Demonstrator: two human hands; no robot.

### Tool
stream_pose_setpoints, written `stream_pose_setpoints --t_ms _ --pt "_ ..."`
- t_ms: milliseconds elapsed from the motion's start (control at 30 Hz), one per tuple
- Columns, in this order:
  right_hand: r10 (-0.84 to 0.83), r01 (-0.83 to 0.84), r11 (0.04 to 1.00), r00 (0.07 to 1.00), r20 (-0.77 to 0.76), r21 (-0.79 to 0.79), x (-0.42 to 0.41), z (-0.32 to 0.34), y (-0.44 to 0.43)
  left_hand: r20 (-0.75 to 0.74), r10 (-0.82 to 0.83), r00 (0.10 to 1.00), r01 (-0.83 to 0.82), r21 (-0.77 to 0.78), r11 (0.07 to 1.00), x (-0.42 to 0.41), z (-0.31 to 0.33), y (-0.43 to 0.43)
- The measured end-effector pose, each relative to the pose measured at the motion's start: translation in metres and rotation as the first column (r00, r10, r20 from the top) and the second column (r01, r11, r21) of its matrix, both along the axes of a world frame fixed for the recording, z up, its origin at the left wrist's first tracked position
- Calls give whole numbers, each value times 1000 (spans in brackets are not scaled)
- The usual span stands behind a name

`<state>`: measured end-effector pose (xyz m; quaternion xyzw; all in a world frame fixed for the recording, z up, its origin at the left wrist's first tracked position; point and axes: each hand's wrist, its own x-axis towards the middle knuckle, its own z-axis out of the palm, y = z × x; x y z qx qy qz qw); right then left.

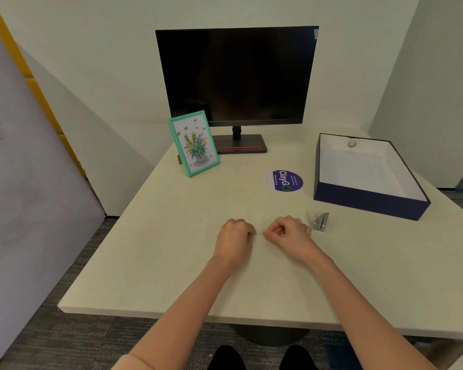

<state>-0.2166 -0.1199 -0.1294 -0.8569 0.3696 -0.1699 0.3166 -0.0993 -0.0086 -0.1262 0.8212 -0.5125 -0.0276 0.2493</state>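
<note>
Whitish strip (pixel 259 235) between left hand (pixel 234 236), right hand (pixel 288 231)

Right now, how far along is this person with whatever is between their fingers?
Early, it seems. Done: the navy box stands open on the table. In hand: the left hand and right hand pinch a small pale strip between them; it is too faint to identify. Left: the silvery item lies untouched beside the right hand.
</note>
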Motion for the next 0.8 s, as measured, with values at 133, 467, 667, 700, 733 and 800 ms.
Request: stream_pose_setpoints --t_ms 133,467,667,700,733,800 --pt "-11 11 1000 1000 16 8 -2 0 1 -2 39 999 -39 8 999 -3 5 -3" --pt "-48 48 999 998 35 3 -3 -3 3 231 13 973 -32 81 996 -13 0 -4" --pt "-65 65 998 998 12 -1 -4 -3 6 411 -107 906 36 176 984 -17 4 0" --pt "-67 67 998 998 11 2 -4 -3 6 413 -92 906 32 150 988 -15 2 -2" --pt "-71 71 997 997 13 4 -4 -2 8 435 -105 894 47 142 989 -14 -1 -2" --pt "-91 90 996 996 26 20 -3 0 8 350 -134 927 107 96 990 -10 -2 0"
